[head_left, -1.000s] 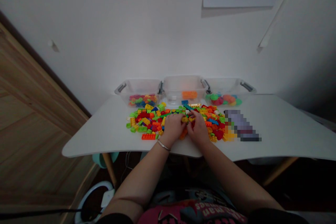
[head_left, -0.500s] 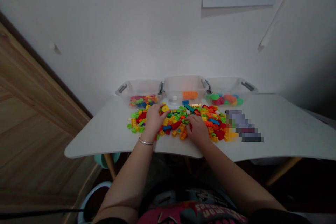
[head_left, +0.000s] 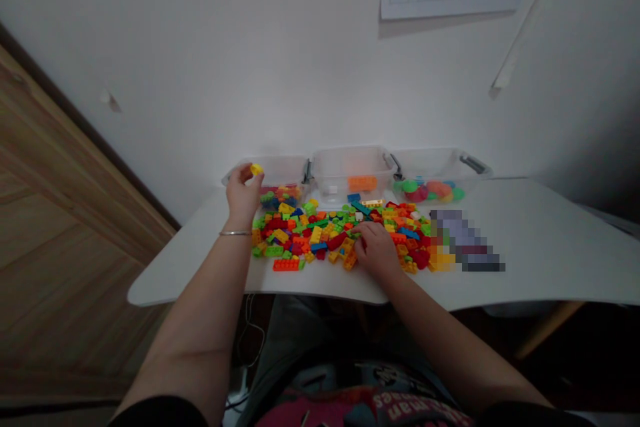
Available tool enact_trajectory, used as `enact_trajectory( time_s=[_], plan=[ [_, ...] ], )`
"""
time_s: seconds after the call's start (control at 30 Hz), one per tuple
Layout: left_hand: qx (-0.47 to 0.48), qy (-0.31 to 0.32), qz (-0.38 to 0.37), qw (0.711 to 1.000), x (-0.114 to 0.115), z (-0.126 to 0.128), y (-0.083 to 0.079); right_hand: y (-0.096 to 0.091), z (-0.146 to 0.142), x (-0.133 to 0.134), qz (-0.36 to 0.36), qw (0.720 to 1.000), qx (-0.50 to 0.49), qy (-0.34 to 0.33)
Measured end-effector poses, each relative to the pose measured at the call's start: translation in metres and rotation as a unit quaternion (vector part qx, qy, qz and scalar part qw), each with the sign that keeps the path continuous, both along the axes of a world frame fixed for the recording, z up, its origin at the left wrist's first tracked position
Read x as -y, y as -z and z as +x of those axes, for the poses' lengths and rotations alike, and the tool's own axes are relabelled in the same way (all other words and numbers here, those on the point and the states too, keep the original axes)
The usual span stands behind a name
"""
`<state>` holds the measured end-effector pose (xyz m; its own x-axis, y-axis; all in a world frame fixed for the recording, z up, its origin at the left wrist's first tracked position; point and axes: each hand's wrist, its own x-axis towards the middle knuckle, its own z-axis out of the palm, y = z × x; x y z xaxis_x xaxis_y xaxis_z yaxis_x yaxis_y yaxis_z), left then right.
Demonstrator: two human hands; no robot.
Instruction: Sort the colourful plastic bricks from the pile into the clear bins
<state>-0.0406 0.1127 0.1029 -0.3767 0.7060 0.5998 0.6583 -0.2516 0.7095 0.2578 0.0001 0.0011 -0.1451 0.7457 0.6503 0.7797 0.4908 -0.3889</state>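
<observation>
Since half a second ago, our left hand (head_left: 243,199) has moved from the brick heap (head_left: 316,235) outward and up to the left bin (head_left: 283,169), which stands behind the heap's left end. Its thumb and fingers are closed together on a small yellow piece (head_left: 257,169), held raised beyond the heap and seen against that bin. Our right hand (head_left: 376,248) has stayed at the near side of the heap, right of its middle, with thumb and fingertips drawn close around a small green piece (head_left: 353,233); we cannot tell whether they grip it or merely touch it. Red, yellow, green, blue and orange bricks lie jumbled in the heap on the white bench (head_left: 190,260), and one orange brick (head_left: 286,265) sits along its front edge, toward the left. Straight behind the heap is the middle bin (head_left: 345,163), with an orange block (head_left: 363,183) and a small white piece (head_left: 333,190). Behind its right end we see the right bin (head_left: 435,163), holding rounded green, red, orange and blue pieces. Just right of the heap lies a flat item (head_left: 463,237) blurred by pixels, so we cannot make it out.
</observation>
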Motion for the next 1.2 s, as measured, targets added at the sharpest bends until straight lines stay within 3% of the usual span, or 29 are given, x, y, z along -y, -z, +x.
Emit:
enact_trajectory(
  time_s=[0.3,0.43,0.67,0.9,1.07,1.2],
  plan=[
    [-0.051,-0.117,-0.092,0.987,-0.012,-0.001,0.006,0.002,0.001,-0.001,0.010,1.000,0.016,0.014],
    [-0.057,-0.154,-0.095,0.982,-0.016,0.006,0.010,0.002,0.001,-0.002,0.000,1.000,0.020,0.010],
    [-0.058,-0.164,-0.115,0.978,-0.015,0.017,0.006,0.000,0.000,0.000,0.001,1.000,0.018,0.013],
    [-0.077,-0.133,-0.184,0.971,-0.019,0.010,-0.004,-0.001,0.000,0.001,-0.002,1.000,0.020,0.013],
    [-0.108,-0.154,-0.132,0.973,-0.011,0.021,-0.002,-0.002,0.000,0.001,0.003,1.000,0.015,0.011],
    [-0.184,-0.097,-0.033,0.978,0.007,0.045,0.005,-0.003,0.000,0.002,-0.004,1.000,0.017,0.009]
  ],
)
